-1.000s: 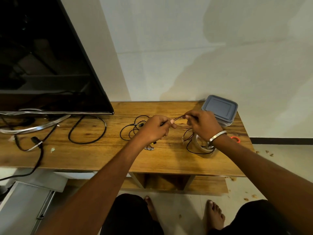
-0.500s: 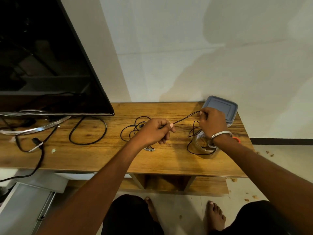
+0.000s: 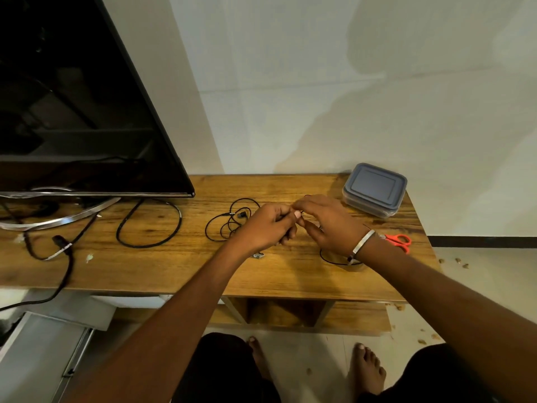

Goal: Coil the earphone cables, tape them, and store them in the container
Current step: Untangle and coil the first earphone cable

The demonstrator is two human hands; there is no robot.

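A: Where are the hands?
B: Left hand [image 3: 268, 228] and right hand [image 3: 328, 223] meet over the desk [image 3: 174, 269] middle, both pinching a thin black earphone cable [image 3: 331, 258].
A: The container?
B: Lidded container [image 3: 374, 189] at the far right corner; another earphone cable [image 3: 229, 221] lies loose left of the hands.

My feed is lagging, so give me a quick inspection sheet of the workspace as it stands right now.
Surface: wooden table, bare in front.
Job's things: earphone cable partly under the right wrist; second earphone cable loose left of the hands; container lidded at the far right corner; tape not visible.
Clutter: orange scissors; small scraps on the table.
Grippers: left hand and right hand meet mid-table, pinching the earphone cable.
Cables: thick black cable looped beside the TV.
Surroundings: white wall, crumbs on the floor at right.
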